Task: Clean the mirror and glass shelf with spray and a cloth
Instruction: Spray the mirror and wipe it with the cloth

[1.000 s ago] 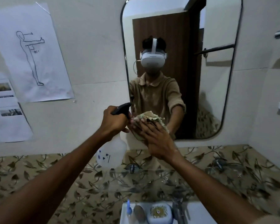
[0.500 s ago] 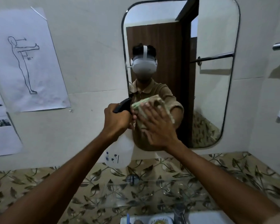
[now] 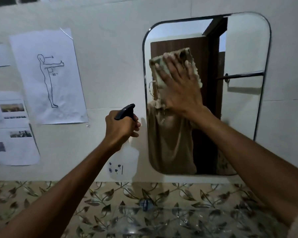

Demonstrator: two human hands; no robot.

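1. Translucent spray bottle (image 3: 126, 160), contents unreadable, hangs left of mirror (image 3: 244, 54).
2. My left hand (image 3: 120, 129) fingers curl around its neck.
3. My right hand (image 3: 181, 83) fingers, spread flat, press cloth (image 3: 157, 66) on the mirror's upper left.

My cloth (image 3: 175, 66), tan and crumpled, lies flat against the mirror (image 3: 244, 54) at its ten o'clock. My translucent spray bottle (image 3: 126, 155), black trigger up, hangs upright at the mirror's eight o'clock. The glass shelf (image 3: 179, 219) sits at six.
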